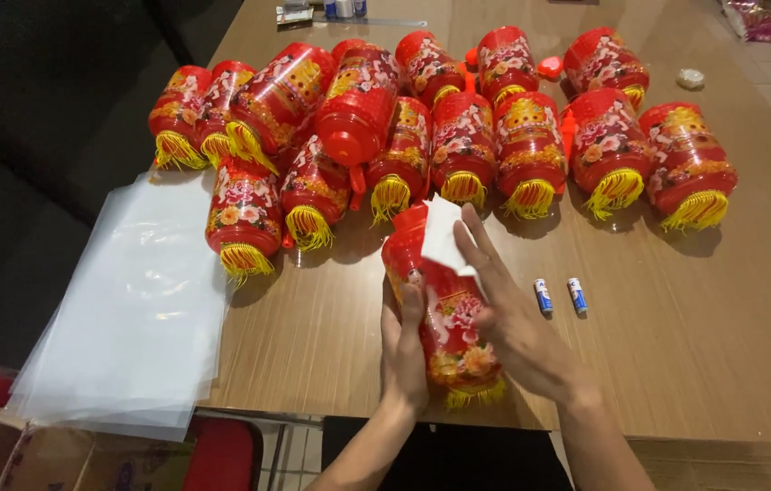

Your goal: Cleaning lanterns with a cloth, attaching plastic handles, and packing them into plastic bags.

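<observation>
Head view, looking down at a brown wooden counter [676,345]. The left hand [403,350] grips a red lantern [444,318] with flower prints and a yellow tassel, lying near the counter's front edge. The right hand [503,300], fingers spread, presses a white paper [444,235] against the lantern's top. Two small batteries [560,296] lie just right. Behind, a row of matching lanterns [458,136]. Clear plastic sheets [140,309] overhang the left edge.

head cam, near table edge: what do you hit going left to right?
Stack of clear plastic sheets → left hand → red lantern held in both hands → right hand touching a white paper slip → two small batteries.
</observation>
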